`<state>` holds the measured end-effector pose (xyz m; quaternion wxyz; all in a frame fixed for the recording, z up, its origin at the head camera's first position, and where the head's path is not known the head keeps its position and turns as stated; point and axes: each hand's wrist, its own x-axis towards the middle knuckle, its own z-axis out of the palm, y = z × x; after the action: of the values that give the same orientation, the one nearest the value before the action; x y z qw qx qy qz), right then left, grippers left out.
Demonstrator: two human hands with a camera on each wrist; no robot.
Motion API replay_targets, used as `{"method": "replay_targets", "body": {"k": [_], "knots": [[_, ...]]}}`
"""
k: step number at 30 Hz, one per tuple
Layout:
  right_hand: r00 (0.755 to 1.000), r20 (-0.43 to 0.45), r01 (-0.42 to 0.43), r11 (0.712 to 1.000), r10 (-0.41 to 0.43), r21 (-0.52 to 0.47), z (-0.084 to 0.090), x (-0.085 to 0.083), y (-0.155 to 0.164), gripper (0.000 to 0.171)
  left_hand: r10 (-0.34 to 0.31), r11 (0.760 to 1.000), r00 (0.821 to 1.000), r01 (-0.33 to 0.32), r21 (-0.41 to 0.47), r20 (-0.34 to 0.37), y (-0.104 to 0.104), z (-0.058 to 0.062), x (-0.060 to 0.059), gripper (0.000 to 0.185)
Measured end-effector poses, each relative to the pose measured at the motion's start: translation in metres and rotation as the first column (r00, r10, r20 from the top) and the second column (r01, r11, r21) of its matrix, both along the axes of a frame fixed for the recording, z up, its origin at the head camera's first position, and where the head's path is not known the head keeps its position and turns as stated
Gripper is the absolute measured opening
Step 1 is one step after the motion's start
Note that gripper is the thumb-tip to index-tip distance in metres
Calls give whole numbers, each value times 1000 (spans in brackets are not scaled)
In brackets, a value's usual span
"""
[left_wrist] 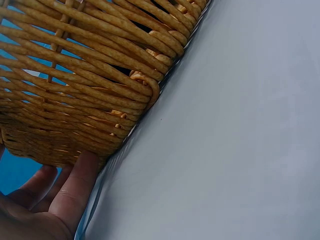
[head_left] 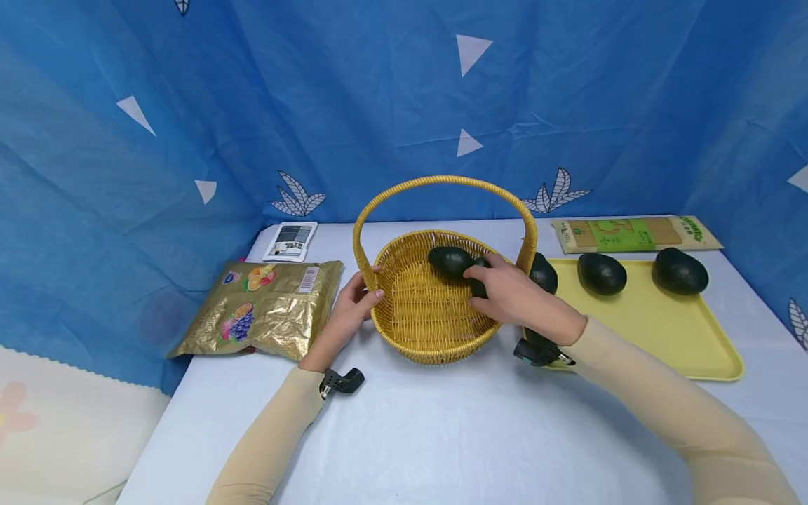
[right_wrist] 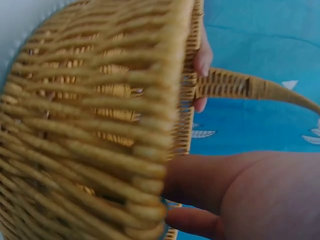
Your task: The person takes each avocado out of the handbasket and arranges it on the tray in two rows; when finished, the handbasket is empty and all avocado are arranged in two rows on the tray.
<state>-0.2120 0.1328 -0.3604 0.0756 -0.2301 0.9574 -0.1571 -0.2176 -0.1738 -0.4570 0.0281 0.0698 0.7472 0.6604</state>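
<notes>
White table (head_left: 442, 421), gold fruit-print bag (head_left: 265, 308); left hand (head_left: 346, 315) gripping basket (head_left: 429, 344), right hand (head_left: 514, 298) around avocado (head_left: 477, 280).

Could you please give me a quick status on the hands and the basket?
Left hand grips basket rim. Right hand holds avocado inside basket, beside another avocado. Nothing in the way.

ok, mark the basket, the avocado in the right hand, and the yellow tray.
basket (head_left: 416, 347), head view, front outer wall.
avocado (head_left: 449, 260), head view, exposed left end.
yellow tray (head_left: 688, 330), head view, bare floor.
</notes>
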Motion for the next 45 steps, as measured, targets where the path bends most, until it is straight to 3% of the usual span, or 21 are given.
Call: {"method": "replay_targets", "body": {"k": [10, 22, 36, 45], "knots": [[992, 122, -44, 999, 41, 19, -13, -16, -1, 44, -16, 1000, 1000, 15, 18, 19, 1, 2, 2, 54], [984, 161, -74, 997, 78, -26, -15, -26, 0, 48, -11, 999, 1000, 11, 32, 20, 1, 3, 3, 54], [988, 124, -67, 983, 88, -169, -16, -22, 5, 48, -5, 1000, 1000, 5, 7, 5, 1, 3, 3, 54], [985, 137, -59, 943, 109, -327, -1, -9, 19, 50, -2, 1000, 1000, 2, 0, 7, 2, 3, 4, 54]]}}
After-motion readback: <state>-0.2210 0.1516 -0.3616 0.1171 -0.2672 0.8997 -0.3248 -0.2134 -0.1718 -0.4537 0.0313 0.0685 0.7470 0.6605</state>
